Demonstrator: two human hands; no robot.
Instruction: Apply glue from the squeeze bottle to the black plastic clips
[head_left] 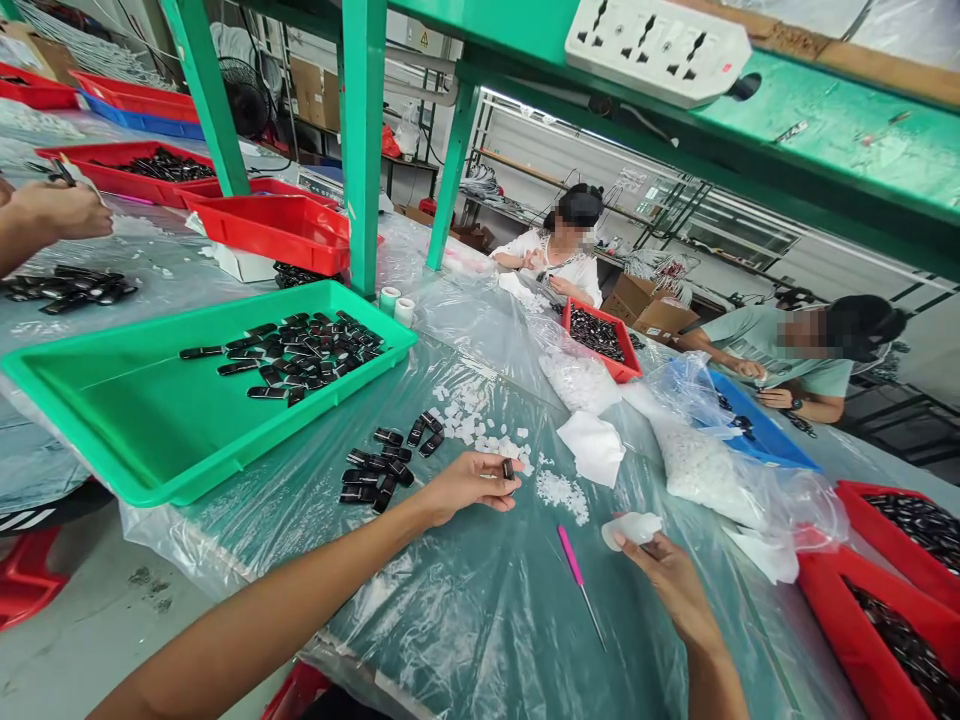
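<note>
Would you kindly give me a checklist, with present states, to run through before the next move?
1. Left hand has a grip on a black piece: ok, held at the fingertips.
2. Right hand has a grip on the white bottle-like item: ok.
3. Contents of that item: cannot tell.
4. Pink-handled tool out of both hands: ok, lying on the plastic-covered table.
5. Small white bits near the hands: ok, scattered between them.
6. Other black pieces all in the green tray: not ok, some lie loose beside it.
</note>
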